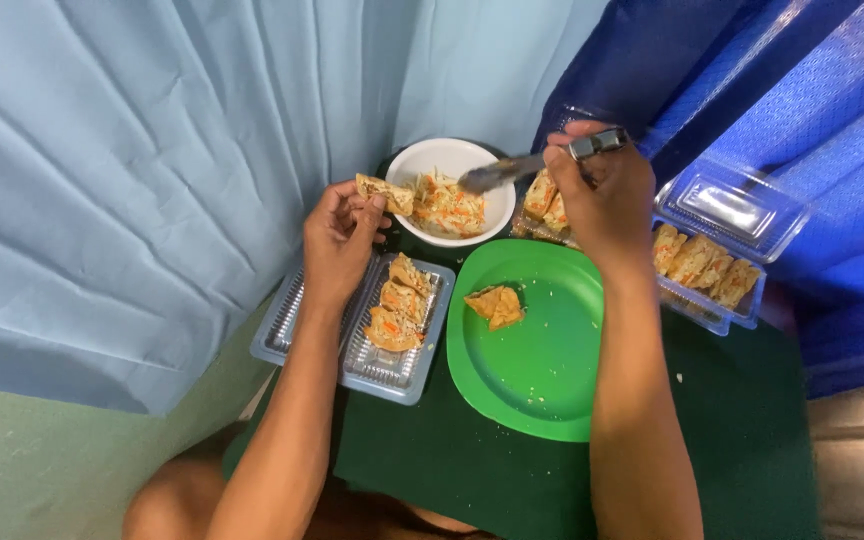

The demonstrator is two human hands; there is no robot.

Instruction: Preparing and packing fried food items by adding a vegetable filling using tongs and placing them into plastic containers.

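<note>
Green plate (pixel 542 370): centre of the dark green cloth (pixel 732 440), just one tofu pocket (pixel 495 306) lying on it.
Left hand (pixel 337 240): fingers pinching an open pocket (pixel 385 194), at 9 o'clock from the white bowl (pixel 422 160).
Right hand (pixel 607 195): closed round a metal spoon (pixel 512 168), its tip down in the shredded filling (pixel 449 207).
Done so far: three stuffed ones in the clear tray (pixel 392 375) at 9 o'clock from the plate.
Left to do: clamshell tray (pixel 722 310) at 2 o'clock holds several, probably unfilled, hard to tell.
</note>
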